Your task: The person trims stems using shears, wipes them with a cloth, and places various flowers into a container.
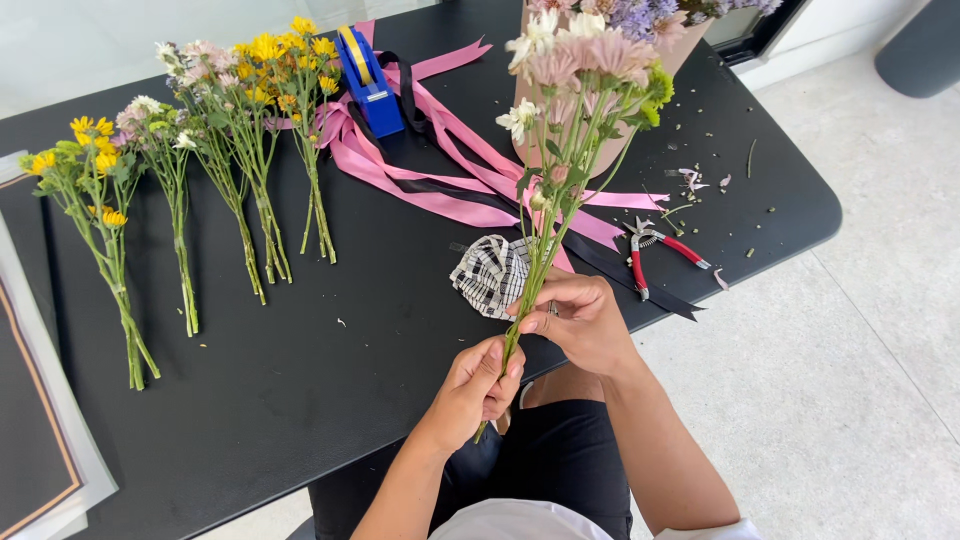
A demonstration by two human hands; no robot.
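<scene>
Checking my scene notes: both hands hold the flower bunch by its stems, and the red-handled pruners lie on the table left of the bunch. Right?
Not quite. Both hands, left hand and right hand, do hold the flower bunch by its stems, but the red-handled pruners lie on the black table to the right of the bunch, as the head view shows.

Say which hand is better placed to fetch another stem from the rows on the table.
Left, probably. The left hand pinches only the stem ends and sits nearer the laid-out flower bunches. The right hand grips the bouquet higher, carrying it.
</scene>
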